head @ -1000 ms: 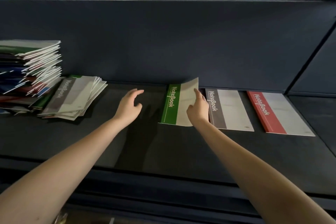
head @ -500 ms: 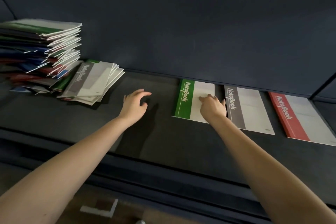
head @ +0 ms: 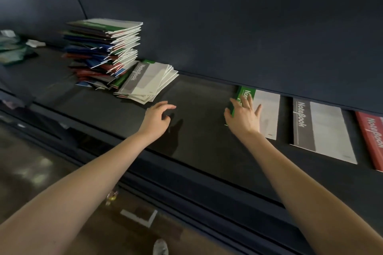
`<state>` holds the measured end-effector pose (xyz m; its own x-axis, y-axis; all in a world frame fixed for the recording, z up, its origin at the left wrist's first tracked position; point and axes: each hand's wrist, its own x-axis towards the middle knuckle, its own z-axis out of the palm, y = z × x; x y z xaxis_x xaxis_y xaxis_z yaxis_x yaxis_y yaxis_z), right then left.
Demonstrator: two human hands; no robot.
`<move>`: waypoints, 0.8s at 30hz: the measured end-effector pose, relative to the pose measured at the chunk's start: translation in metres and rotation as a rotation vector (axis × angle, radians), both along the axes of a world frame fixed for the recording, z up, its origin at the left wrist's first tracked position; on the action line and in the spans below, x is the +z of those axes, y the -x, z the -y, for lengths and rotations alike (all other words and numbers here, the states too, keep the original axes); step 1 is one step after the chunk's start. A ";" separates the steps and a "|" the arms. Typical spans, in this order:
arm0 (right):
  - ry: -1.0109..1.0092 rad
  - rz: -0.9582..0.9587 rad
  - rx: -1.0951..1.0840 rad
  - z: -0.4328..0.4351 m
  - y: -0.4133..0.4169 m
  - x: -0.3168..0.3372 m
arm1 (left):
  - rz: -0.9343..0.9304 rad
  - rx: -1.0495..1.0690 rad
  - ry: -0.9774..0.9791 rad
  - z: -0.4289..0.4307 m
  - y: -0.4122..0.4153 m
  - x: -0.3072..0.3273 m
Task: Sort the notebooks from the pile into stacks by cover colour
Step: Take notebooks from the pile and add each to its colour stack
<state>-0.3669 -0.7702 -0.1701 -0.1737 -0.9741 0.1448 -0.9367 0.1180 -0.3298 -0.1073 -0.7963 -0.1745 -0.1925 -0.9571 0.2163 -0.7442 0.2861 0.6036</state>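
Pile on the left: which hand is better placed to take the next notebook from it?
Left, probably. The left hand is open, holds nothing and is nearer the pile, close to the grey notebook at its foot. The right hand is spread over the green notebook, farther away.

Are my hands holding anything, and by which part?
Nothing is held. The right hand lies open over the spine edge of the green notebook; the left hand is empty.

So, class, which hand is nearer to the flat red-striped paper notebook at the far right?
Right. The right hand is over the green-striped notebook, two places left of the red-striped notebook; the left hand hovers farther left, above the dark shelf.
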 end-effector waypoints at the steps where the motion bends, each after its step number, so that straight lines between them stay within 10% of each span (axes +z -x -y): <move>1: 0.003 0.026 0.014 0.000 -0.007 -0.001 | -0.005 -0.008 -0.001 0.000 -0.002 0.000; 24: -0.124 0.195 0.227 0.102 -0.162 0.013 | -0.130 0.153 0.002 0.122 -0.120 0.020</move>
<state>-0.2053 -0.8721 -0.1575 0.0377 -0.9993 0.0084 -0.8639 -0.0368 -0.5022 0.0127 -0.9186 -0.1544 -0.0154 -0.9726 0.2321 -0.6946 0.1774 0.6972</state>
